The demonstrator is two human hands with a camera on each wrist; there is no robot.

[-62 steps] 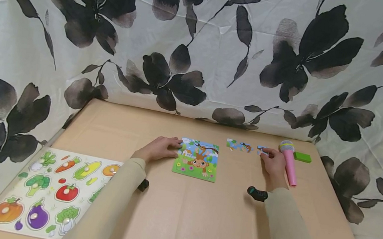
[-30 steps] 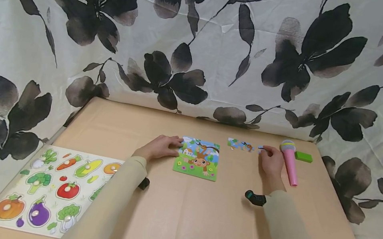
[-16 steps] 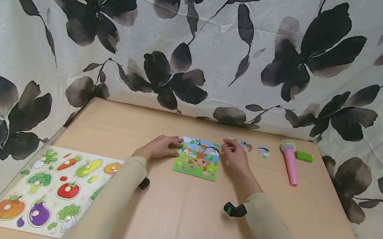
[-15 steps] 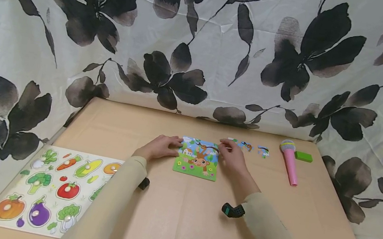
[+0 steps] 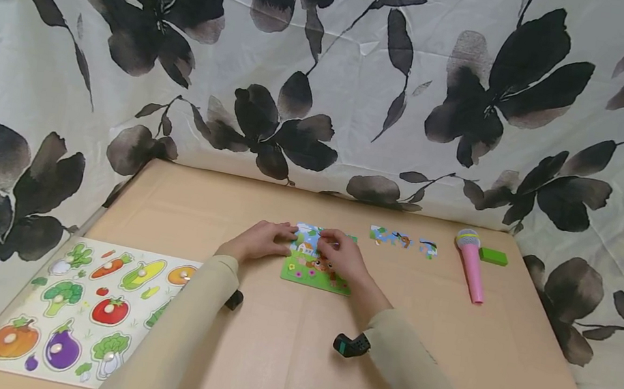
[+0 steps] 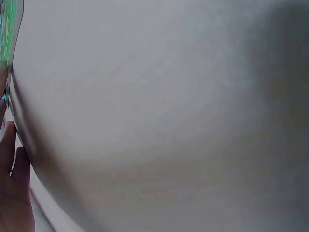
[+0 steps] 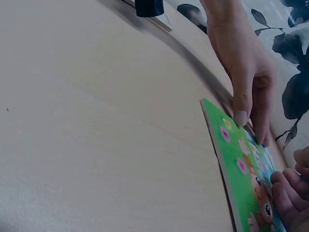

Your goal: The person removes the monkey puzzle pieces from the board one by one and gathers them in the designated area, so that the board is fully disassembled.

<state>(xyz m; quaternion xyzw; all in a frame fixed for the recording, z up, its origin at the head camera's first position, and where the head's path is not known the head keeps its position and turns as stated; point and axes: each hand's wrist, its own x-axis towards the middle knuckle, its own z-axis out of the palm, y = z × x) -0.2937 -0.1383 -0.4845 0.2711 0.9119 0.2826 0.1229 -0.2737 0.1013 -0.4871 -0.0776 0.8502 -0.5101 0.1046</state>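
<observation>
A square jigsaw puzzle [image 5: 302, 272] with a monkey picture lies flat at the middle of the table. My left hand [image 5: 261, 242] rests on its left edge; the right wrist view shows the thumb and fingertips touching the board. Over the puzzle's upper right part is my right hand [image 5: 342, 254], its fingers bent down toward the picture and hiding much of the monkey. Whether those fingers pinch a piece is hidden. Loose puzzle pieces [image 5: 380, 234] lie behind and to the right, with another piece [image 5: 428, 248] a little apart from them.
A pink toy microphone [image 5: 473, 271] lies at the right, beside a green block [image 5: 493, 256]. On the left a vegetable board [image 5: 85, 296] with knobs is partly covered by the left sleeve [image 5: 176, 328]. A floral cloth [image 5: 330, 59] hangs behind the table.
My right hand has moved left from the loose piece near the microphone, past the other pieces, to over the puzzle. That piece stays on the table. The left hand has kept its place.
</observation>
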